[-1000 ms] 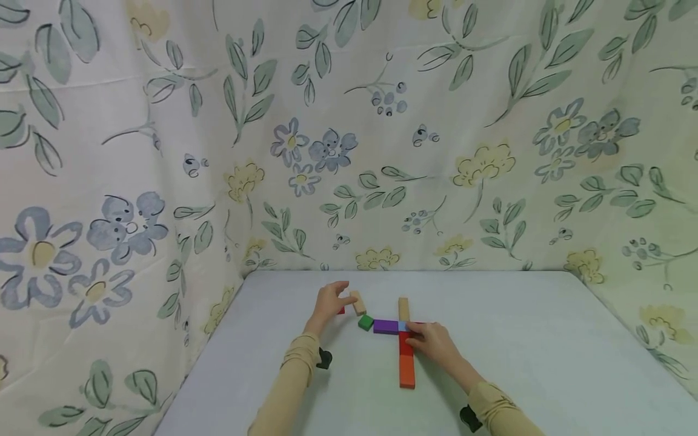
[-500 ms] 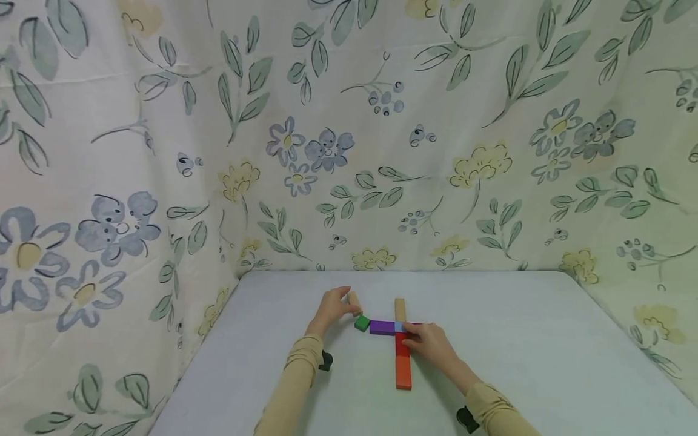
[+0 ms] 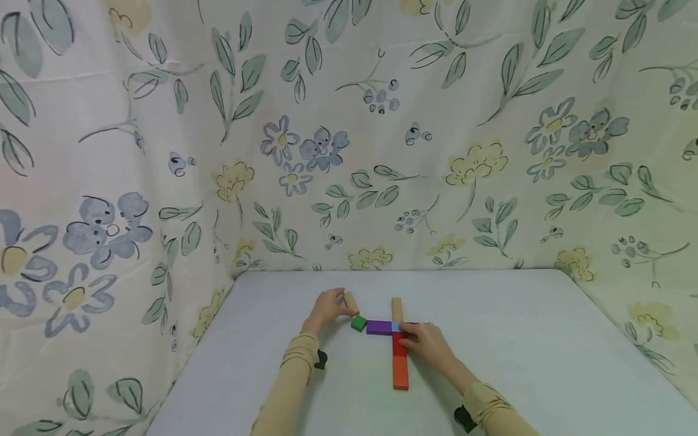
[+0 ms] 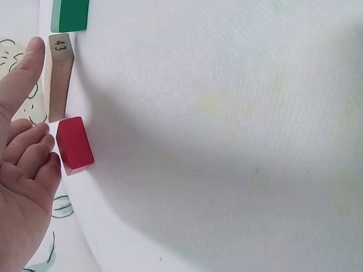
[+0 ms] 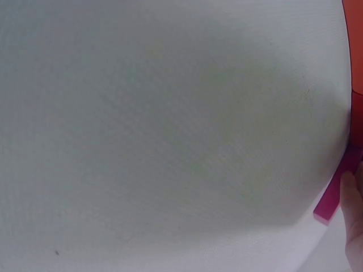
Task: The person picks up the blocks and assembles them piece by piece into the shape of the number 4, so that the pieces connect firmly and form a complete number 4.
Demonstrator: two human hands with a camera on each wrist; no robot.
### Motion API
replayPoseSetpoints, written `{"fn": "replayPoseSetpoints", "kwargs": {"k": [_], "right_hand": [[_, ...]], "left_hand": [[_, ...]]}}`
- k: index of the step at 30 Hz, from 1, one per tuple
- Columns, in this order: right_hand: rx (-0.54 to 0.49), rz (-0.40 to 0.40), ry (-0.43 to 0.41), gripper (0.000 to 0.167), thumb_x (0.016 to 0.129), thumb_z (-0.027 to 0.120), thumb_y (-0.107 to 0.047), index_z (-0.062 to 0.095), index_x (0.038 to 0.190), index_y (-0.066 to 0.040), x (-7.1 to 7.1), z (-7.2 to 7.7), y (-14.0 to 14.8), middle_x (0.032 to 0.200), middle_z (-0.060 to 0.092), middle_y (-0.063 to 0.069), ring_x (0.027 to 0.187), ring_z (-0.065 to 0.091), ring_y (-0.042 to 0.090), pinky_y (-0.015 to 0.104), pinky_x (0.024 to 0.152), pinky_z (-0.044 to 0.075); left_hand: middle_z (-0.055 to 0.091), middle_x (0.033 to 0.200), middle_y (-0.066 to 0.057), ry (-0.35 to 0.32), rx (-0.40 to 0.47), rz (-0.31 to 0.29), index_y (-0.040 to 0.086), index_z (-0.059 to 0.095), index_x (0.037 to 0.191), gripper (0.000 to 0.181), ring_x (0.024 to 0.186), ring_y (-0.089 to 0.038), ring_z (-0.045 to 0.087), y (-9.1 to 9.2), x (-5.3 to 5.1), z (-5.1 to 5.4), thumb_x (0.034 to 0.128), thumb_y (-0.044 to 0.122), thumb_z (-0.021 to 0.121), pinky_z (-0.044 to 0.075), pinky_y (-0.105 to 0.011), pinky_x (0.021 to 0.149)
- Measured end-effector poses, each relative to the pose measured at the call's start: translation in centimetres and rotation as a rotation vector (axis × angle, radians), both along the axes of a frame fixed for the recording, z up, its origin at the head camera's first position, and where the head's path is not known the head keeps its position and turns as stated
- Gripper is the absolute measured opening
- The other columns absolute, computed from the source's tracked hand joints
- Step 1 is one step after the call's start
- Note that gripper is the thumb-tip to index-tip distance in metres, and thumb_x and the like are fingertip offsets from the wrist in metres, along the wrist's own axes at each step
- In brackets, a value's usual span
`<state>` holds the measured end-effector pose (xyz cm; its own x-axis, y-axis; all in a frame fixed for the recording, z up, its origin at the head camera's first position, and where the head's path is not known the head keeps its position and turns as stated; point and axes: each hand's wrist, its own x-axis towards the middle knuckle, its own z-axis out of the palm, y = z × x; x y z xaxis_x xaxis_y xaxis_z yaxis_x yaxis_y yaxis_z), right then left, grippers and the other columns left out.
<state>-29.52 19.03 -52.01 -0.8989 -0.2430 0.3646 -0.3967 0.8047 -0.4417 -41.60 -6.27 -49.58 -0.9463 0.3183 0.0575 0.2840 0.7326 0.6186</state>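
Observation:
My left hand is at a plain wooden block, its thumb by the near end and a finger by the far end. In the left wrist view, a small gap shows between the thumb and this block, marked 43. A red block lies by the lower curled fingers; the hand hides it in the head view. My right hand pinches a magenta block, mostly covered in the head view. One finger touches a light blue piece, and the thumb is over a red block.
The light blue piece sits at the centre of a cross of blocks: a wooden block behind, a purple block left, red and orange in front. A green block lies left of the purple one. A floral cloth hangs behind the white table.
My left hand has come down and closer to the wooden block, covering the red block beside it. The right hand and the blocks stay put; the head view has shifted slightly.

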Motion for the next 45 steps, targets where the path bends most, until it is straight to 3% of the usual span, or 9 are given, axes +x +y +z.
{"fn": "replayPoseSetpoints", "kwargs": {"k": [11, 21, 26, 35, 41, 45], "right_hand": [[-0.008, -0.055, -0.066, 0.038, 0.077, 0.077, -0.015, 0.070, 0.113, -0.005, 0.03, 0.20, -0.23, 0.102, 0.073, 0.013, 0.086, 0.068, 0.022, 0.037, 0.077, 0.056], [0.013, -0.050, -0.033, 0.036, 0.077, 0.077, -0.016, 0.071, 0.111, -0.006, -0.20, 0.09, -0.19, 0.100, 0.073, 0.012, 0.082, 0.068, 0.019, 0.032, 0.072, 0.056], [0.026, -0.032, -0.006, 0.034, 0.076, 0.077, -0.015, 0.072, 0.109, -0.005, -0.10, 0.11, -0.16, 0.100, 0.073, 0.013, 0.083, 0.069, 0.022, 0.035, 0.072, 0.056], [0.006, -0.045, -0.060, 0.035, 0.078, 0.076, -0.015, 0.071, 0.111, -0.006, -0.05, 0.12, -0.32, 0.101, 0.073, 0.012, 0.082, 0.067, 0.019, 0.033, 0.073, 0.056], [0.020, -0.029, -0.018, 0.031, 0.077, 0.077, -0.014, 0.072, 0.107, -0.006, 0.04, 0.20, -0.28, 0.097, 0.073, 0.012, 0.079, 0.067, 0.019, 0.034, 0.071, 0.056], [0.025, -0.016, 0.013, 0.029, 0.077, 0.077, -0.013, 0.072, 0.104, -0.006, 0.00, 0.21, -0.16, 0.093, 0.074, 0.011, 0.076, 0.067, 0.018, 0.030, 0.068, 0.055]], "left_hand": [[0.052, 0.137, -0.020, -0.003, -0.024, -0.002, -0.002, 0.050, 0.133, 0.078, 0.130, -0.037, 0.045, -0.03, -0.29, -0.28, 0.0697, 0.029, 0.083, 0.033, -0.048, 0.111], [0.052, 0.136, -0.021, -0.002, -0.032, 0.002, -0.002, 0.050, 0.133, 0.077, 0.130, -0.037, 0.045, 0.01, -0.26, -0.12, 0.0692, 0.026, 0.084, 0.033, -0.048, 0.111], [0.054, 0.135, -0.020, 0.004, -0.038, 0.009, -0.001, 0.052, 0.131, 0.075, 0.128, -0.037, 0.047, 0.03, -0.16, -0.05, 0.0694, 0.027, 0.083, 0.034, -0.048, 0.110], [0.056, 0.132, -0.020, 0.027, -0.037, 0.035, -0.002, 0.055, 0.128, 0.075, 0.127, -0.037, 0.048, -0.18, 0.20, -0.16, 0.0676, 0.030, 0.084, 0.035, -0.048, 0.109], [0.059, 0.128, -0.019, 0.079, -0.028, 0.047, -0.001, 0.058, 0.125, 0.074, 0.123, -0.037, 0.051, -0.23, 0.23, -0.69, 0.0670, 0.035, 0.084, 0.038, -0.048, 0.107], [0.059, 0.130, -0.018, 0.093, -0.014, 0.048, 0.000, 0.058, 0.126, 0.075, 0.124, -0.037, 0.051, -0.25, 0.15, -0.49, 0.0667, 0.036, 0.084, 0.038, -0.047, 0.107]]}}
